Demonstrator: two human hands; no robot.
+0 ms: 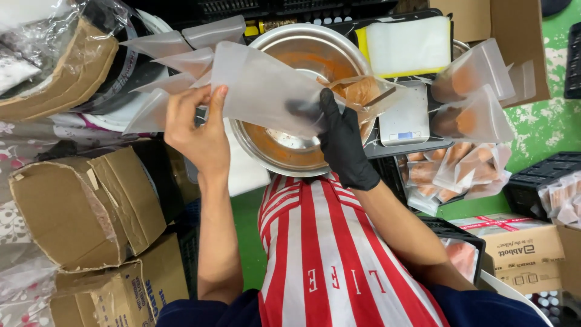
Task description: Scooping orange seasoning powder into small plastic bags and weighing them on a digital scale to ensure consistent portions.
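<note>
I hold a frosted plastic pouch (266,94) sideways over a large steel bowl (284,148) smeared with orange paste. My left hand (196,127), bare, grips the pouch's left end. My right hand (342,142), in a black glove, reaches into the pouch's open right end, where some orange-brown paste (360,91) sits. I wear a red and white striped apron (327,254).
Empty frosted pouches (169,57) fan out at the left of the bowl. A small digital scale (405,118) stands right of it, with filled pouches (469,100) beyond and more in a crate (451,169). Cardboard boxes (85,206) crowd the left; a stack of pouches (408,45) lies behind.
</note>
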